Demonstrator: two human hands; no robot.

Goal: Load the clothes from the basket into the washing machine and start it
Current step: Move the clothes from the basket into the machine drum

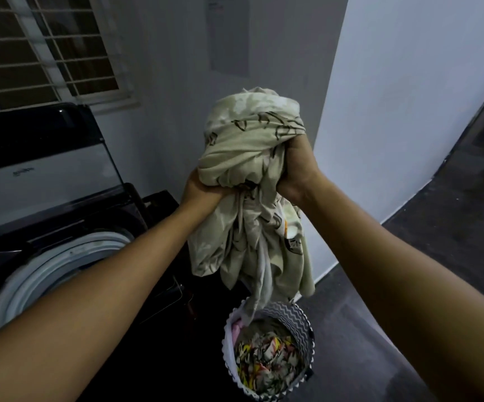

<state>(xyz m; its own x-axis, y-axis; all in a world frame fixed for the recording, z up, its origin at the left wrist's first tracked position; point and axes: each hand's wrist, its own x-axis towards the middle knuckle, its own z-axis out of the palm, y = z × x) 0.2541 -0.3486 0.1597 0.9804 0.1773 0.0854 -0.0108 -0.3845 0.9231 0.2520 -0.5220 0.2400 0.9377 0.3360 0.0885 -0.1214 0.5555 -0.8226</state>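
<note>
Home laundry corner — washing machine [60, 256]

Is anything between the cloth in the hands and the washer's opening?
Nothing visible. The lid stands open and the drum mouth, left of the cloth, is uncovered. The left hand and right hand grip the cloth; its lower end reaches the basket.

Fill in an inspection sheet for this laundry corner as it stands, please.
Surface: dark floor; basket stands on it.
Job's things: washing machine with lid raised, drum open; beige bundle held above the basket, one tail hanging to its rim; patterned clothes inside the basket.
Clutter: dark shapes beside the machine, too dim to identify.
Hands: left hand and right hand both grip the bundle.
Cables: nothing seen.
Surroundings: white wall, barred window, paper sheet on the wall.
</note>
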